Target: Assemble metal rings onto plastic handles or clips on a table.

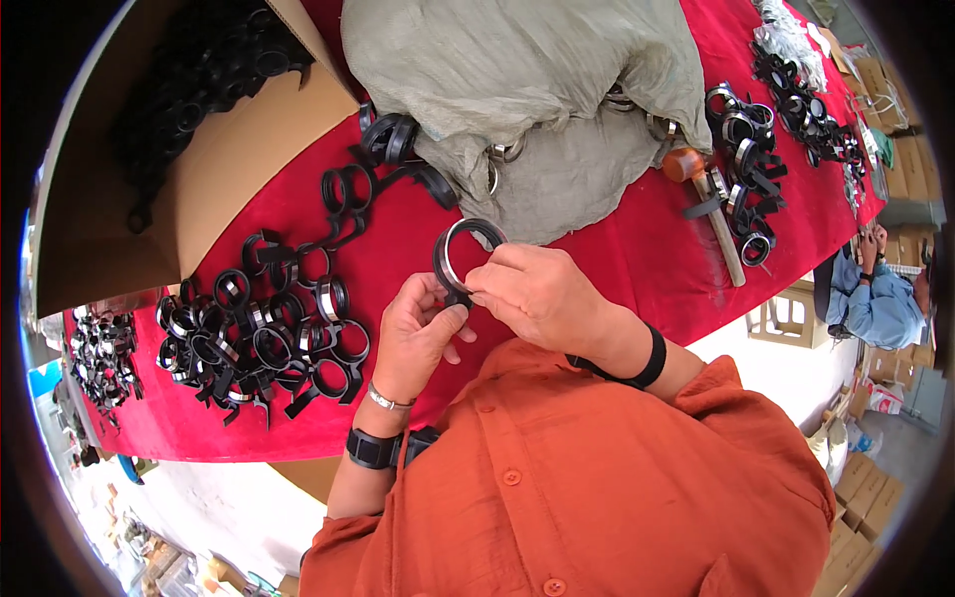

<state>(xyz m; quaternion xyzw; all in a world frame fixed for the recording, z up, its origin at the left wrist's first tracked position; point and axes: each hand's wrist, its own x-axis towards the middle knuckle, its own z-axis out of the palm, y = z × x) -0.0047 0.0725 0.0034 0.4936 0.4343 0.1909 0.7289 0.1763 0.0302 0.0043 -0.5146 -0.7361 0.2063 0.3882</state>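
Note:
In front of my chest I hold up a round black ring part (441, 261) with a silver metal band and a short black stem at its bottom. My left hand (423, 333) pinches the stem between thumb and fingers. The fingers of my right hand (537, 295) are closed on the ring's lower right edge. To the left, a heap of similar black rings with silver bands (261, 333) lies on the red cloth (607, 261). A few more black rings (348, 189) lie beyond my left hand.
At the far left stands an open cardboard box (254, 159) full of black parts. A grey-green sack (517, 60) lies ahead, with metal rings showing under its folds. A mallet (684, 165) and more ring parts (746, 149) are on the right. Another person (875, 303) sits farther right.

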